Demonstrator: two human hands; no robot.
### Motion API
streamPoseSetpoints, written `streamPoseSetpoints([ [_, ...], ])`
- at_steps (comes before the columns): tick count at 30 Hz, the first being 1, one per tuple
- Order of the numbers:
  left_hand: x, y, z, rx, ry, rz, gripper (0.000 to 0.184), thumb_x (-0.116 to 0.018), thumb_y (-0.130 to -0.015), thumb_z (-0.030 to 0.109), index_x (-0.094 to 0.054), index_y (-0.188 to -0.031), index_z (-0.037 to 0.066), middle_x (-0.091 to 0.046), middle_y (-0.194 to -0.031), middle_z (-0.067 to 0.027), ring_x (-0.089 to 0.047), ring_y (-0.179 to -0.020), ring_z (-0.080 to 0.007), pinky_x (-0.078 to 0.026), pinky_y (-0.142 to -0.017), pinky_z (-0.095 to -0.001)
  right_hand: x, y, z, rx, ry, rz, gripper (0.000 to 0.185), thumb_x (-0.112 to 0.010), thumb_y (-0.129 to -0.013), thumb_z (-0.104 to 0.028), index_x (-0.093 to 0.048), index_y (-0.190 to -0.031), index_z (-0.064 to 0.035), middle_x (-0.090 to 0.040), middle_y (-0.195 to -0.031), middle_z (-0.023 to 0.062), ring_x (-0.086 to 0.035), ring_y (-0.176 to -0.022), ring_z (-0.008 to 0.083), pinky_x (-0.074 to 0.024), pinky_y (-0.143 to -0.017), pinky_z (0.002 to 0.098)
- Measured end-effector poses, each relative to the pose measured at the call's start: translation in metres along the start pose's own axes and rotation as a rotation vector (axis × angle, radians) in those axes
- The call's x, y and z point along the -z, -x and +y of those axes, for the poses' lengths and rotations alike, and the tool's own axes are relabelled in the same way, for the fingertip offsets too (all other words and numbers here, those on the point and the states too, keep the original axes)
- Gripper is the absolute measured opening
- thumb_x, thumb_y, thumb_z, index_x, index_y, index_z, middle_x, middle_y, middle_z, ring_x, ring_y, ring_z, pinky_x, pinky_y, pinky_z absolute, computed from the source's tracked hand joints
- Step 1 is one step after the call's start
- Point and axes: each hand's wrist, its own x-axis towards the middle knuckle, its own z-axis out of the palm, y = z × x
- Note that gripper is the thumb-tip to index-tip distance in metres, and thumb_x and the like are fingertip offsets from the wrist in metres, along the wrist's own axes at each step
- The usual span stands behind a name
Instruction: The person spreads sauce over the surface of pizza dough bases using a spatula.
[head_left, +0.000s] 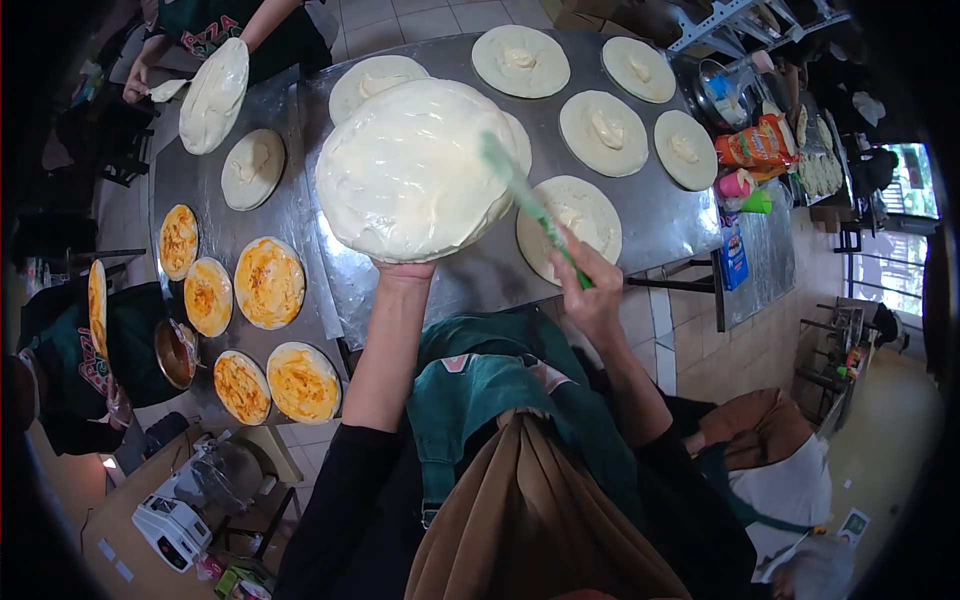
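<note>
A large round base coated in white cream (pixel 410 165) rests on my left hand (pixel 405 270), which supports it from below; most of that hand's fingers are hidden underneath. My right hand (pixel 597 290) grips a spatula with a green handle (pixel 547 222). The spatula's blurred blade is over the right side of the coated base. Beneath and beyond the held base is the metal table (pixel 450 285). Close to my right hand lies another round base (pixel 590 215) with a dab of cream at its middle.
More cream-dabbed rounds (pixel 521 62) lie across the table. Orange-topped rounds (pixel 270 282) sit at the left. Co-workers stand at the upper left (pixel 270 30) and left (pixel 80 350); another person (pixel 765 450) is at the lower right. An orange packet (pixel 750 147) is at the right end.
</note>
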Motion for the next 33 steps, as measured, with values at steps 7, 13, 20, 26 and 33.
streamPoseSetpoints([
  [7, 0.016, -0.012, -0.006, -0.198, -0.247, -0.097, 0.062, -0.053, -0.088, 0.047, -0.043, -0.135, 0.008, -0.049, -0.134, -0.0132, -0.047, -0.123, -0.0353, -0.039, -0.103, -0.053, -0.025, 0.02, -0.001, 0.162, -0.113, -0.132, 0.039, -0.062, -0.081, 0.004, -0.062, -0.12, -0.0043, -0.057, -0.074, 0.0112, -0.055, -0.06, 0.0158, -0.0449, -0.056, 0.0268],
  [13, -0.001, -0.014, 0.007, -0.02, -0.043, 0.0, 0.063, -0.051, -0.089, 0.048, -0.042, -0.136, 0.008, -0.049, -0.134, -0.0139, -0.047, -0.122, -0.0358, -0.039, -0.102, -0.0534, -0.014, 0.014, 0.003, -0.107, -0.25, -0.215, 0.022, -0.065, -0.084, -0.009, -0.066, -0.104, 0.0, -0.065, -0.086, 0.0097, -0.061, -0.08, 0.014, -0.049, -0.076, 0.0288],
  [20, -0.002, -0.027, 0.017, 0.077, -0.179, 0.061, 0.063, -0.051, -0.089, 0.048, -0.041, -0.136, 0.007, -0.048, -0.135, -0.0144, -0.046, -0.123, -0.0364, -0.038, -0.103, -0.0544, 0.07, -0.003, 0.066, -0.366, -0.599, 0.212, 0.022, -0.057, -0.09, -0.018, -0.062, -0.108, -0.0077, -0.057, -0.075, 0.0009, -0.045, -0.054, 0.0057, -0.036, -0.049, 0.0198],
  [26, -0.006, -0.032, 0.014, 0.106, -0.216, 0.051, 0.063, -0.051, -0.089, 0.048, -0.041, -0.136, 0.007, -0.047, -0.136, -0.0149, -0.046, -0.123, -0.0369, -0.037, -0.103, -0.0552, 0.259, -0.014, 0.181, -0.621, -0.839, 0.628, 0.024, -0.061, -0.086, -0.032, -0.055, -0.083, -0.0091, -0.042, -0.056, -0.0031, -0.037, -0.038, 0.0062, -0.027, -0.031, 0.0222],
  [33, -0.011, -0.016, 0.024, 0.071, -0.233, 0.016, 0.064, -0.051, -0.089, 0.048, -0.041, -0.136, 0.006, -0.046, -0.137, -0.0155, -0.045, -0.124, -0.0375, -0.036, -0.103, -0.0562, 0.327, -0.059, 0.186, -0.546, -0.648, 0.733, 0.017, -0.059, -0.088, -0.025, -0.056, -0.09, -0.0089, -0.044, -0.061, -0.0026, -0.034, -0.039, 0.0041, -0.0281, -0.034, 0.0203],
])
